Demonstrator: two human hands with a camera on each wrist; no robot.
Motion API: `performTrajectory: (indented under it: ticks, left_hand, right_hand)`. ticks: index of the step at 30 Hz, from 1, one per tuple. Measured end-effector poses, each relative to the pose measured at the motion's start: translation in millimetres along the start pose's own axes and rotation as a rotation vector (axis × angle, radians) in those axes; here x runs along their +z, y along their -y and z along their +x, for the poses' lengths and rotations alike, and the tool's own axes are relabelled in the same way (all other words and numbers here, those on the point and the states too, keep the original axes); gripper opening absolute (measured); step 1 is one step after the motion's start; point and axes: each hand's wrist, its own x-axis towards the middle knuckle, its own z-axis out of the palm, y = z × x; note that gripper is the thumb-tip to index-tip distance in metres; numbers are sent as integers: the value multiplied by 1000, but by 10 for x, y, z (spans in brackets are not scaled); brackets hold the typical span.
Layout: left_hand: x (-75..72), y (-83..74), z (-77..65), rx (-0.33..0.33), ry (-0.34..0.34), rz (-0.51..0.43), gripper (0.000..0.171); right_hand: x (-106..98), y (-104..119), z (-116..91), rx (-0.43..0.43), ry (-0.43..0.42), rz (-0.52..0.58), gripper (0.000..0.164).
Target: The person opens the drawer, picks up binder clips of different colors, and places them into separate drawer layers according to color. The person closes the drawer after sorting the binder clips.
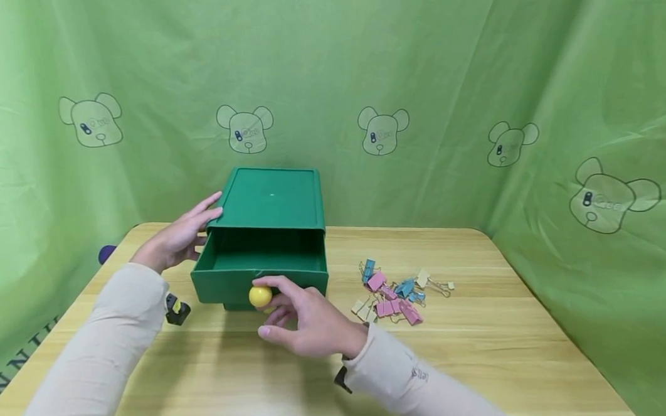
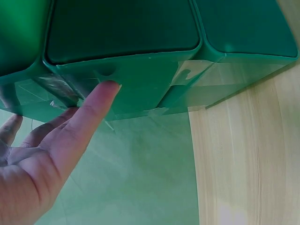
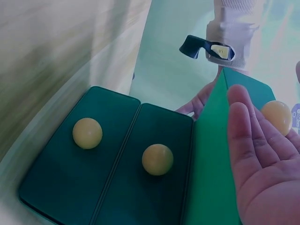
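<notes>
At the far left of the head view, my left sleeve (image 1: pixel 107 320) crosses the wooden table (image 1: pixel 460 365); a small black device (image 1: pixel 177 309) shows beside the cuff. My left hand (image 1: pixel 179 237) is at the left side of the green drawer box (image 1: pixel 273 197), fingers extended and clenched on nothing. The left wrist view shows one fingertip against the box wall, near strips of clear tape (image 2: pixel 187 72).

The box stands on the table. Its top drawer (image 1: pixel 224 285) is pulled out toward me. A round yellow knob (image 1: pixel 260 296) is mounted on that drawer's front. Below it, the right wrist view shows two lower drawers (image 3: pixel 65 173), each with a yellow knob.

My right hand (image 1: pixel 316 319) is in front of the top drawer, its grip released: the thumb is apart from the knob. The index fingertip lies over the knob's upper edge; contact cannot be confirmed from this angle.

To the right of the box, pink, blue and pale yellow binder clips (image 1: pixel 386 307) lie in a loose pile. A green curtain (image 1: pixel 314 64) printed with bear heads hangs behind the table.
</notes>
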Motion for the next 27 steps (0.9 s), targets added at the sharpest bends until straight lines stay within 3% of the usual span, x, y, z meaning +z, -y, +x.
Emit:
performTrajectory:
  ticks: [9,27]
  left_hand:
    - [-1,0,-1,1,0,7,71]
    - [8,7,-4,11,0,18,70]
  right_hand:
    - [58,38,-71,-55,23,-27,60]
    - [105,151,-212,-50,55,-35,63]
